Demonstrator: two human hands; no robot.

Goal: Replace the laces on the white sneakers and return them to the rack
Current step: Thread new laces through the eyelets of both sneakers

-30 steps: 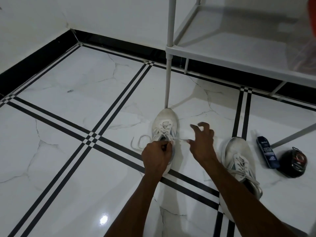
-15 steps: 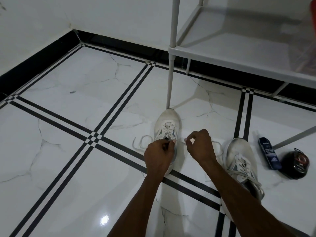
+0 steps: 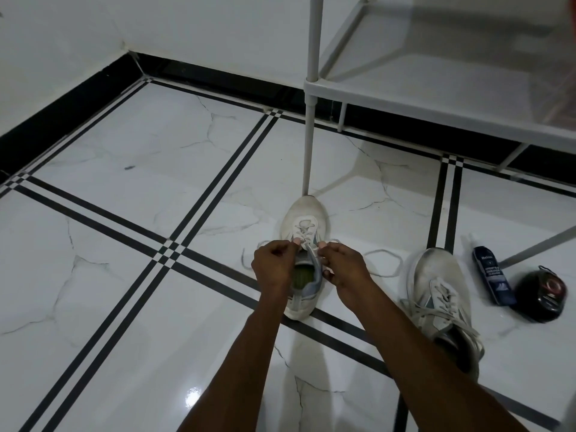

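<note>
1. Head camera, centre: a person is crouching over a white sneaker that is standing on the white marble-look tiled floor, its toe touching or just short of the foot of the white rack's front leg.
2. Head camera, the hands: the left hand and the right hand are sitting on either side of the shoe's tongue, both with fingers curled in and pinching the white lace at the upper eyelets. The loose lace ends are trailing onto the floor, one looping out to the left of the shoe and one to the right.
3. Head camera, right: the second white sneaker is lying on the floor to the right of the right forearm, laced, with its lace ends spilling loosely over its side; its heel is partly hidden by the arm.
4. Head camera, far right: a dark blue cleaner bottle is lying flat just beside that sneaker, and a round black tin is resting just beyond the bottle, near another rack leg.
5. Head camera, top: the rack's lowest shelf is standing against the white wall with its black skirting.
</note>
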